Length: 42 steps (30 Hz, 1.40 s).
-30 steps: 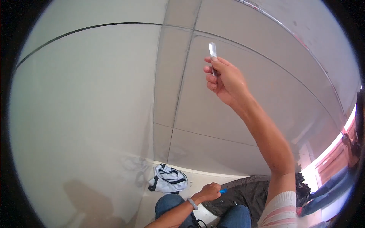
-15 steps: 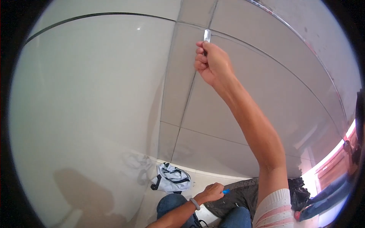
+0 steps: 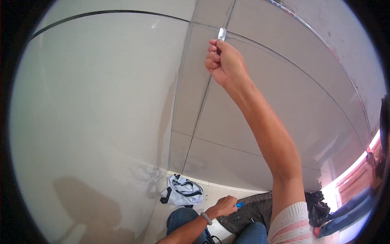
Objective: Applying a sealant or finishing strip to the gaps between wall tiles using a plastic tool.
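My right hand (image 3: 228, 63) reaches up to the tiled wall, its fingers closed around a scraper (image 3: 222, 34) with a short, flat metal blade. The blade tip points up at the spot where the dark joints between the grey tiles (image 3: 243, 93) cross. Whether it touches the wall is hard to tell. Low down near my knees, my left hand (image 3: 224, 206) is closed on a small blue object (image 3: 240, 204); only its end shows beyond the fingers, so its kind is unclear.
A glossy pale wall panel (image 3: 97, 101) meets the tiles at a corner on the left. A white and black bag (image 3: 185, 190) lies on the floor there. Dark sheeting (image 3: 254, 209) and a black plastic bag (image 3: 317, 209) lie right of my knees. Another person's legs (image 3: 349, 213) show far right.
My right hand and the scraper have shifted slightly upward along the tile joint. My left hand stays nearly in place, still closed on the blue object.
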{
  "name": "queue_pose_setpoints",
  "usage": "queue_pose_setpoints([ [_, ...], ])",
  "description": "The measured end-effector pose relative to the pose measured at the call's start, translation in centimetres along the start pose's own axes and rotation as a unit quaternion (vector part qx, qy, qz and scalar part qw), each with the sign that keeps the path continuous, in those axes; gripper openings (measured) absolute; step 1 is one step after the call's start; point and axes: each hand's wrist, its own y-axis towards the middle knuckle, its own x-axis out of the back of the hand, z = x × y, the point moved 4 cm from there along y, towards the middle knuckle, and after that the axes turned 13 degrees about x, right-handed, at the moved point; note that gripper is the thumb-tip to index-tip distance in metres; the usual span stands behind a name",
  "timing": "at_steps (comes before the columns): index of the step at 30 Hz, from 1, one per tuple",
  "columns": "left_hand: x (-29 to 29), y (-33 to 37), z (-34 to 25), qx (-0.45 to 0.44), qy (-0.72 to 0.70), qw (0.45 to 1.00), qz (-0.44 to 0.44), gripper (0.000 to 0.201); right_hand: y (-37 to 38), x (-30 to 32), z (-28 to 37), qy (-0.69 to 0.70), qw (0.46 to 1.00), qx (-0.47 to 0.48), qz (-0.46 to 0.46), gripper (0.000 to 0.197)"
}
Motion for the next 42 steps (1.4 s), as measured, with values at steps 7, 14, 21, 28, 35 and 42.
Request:
queue_pose_setpoints([
  [7, -0.1, 0.1, 0.2, 0.016, 0.014, 1.0, 0.011, 0.016, -0.5, 0.8, -0.3, -0.009, 1.0, 0.005, -0.021, 0.008],
  [14, 0.2, -0.1, 0.2, 0.019, 0.013, 1.0, 0.016, 0.016, -1.3, 0.8, -0.5, -0.04, 0.999, 0.006, -0.008, 0.008],
  [21, 0.1, 0.0, -0.1, 0.034, 0.01, 0.999, 0.04, 0.019, 0.1, 1.1, -0.6, -0.041, 0.999, 0.026, 0.0, 0.008],
  [28, 0.0, 0.1, 0.3, 0.005, 0.027, 1.0, 0.003, 0.016, -0.4, 1.8, -1.4, -0.066, 0.997, 0.041, -0.02, 0.014],
  [35, 0.3, -0.2, -0.2, 0.013, 0.034, 0.999, 0.022, 0.017, -1.7, 2.5, -2.6, -0.067, 0.997, 0.033, -0.026, 0.012],
  [42, 0.1, -0.5, -0.4, 0.004, 0.038, 0.999, 0.028, 0.018, -2.9, 3.5, -4.1, -0.073, 0.997, 0.025, -0.028, 0.014],
])
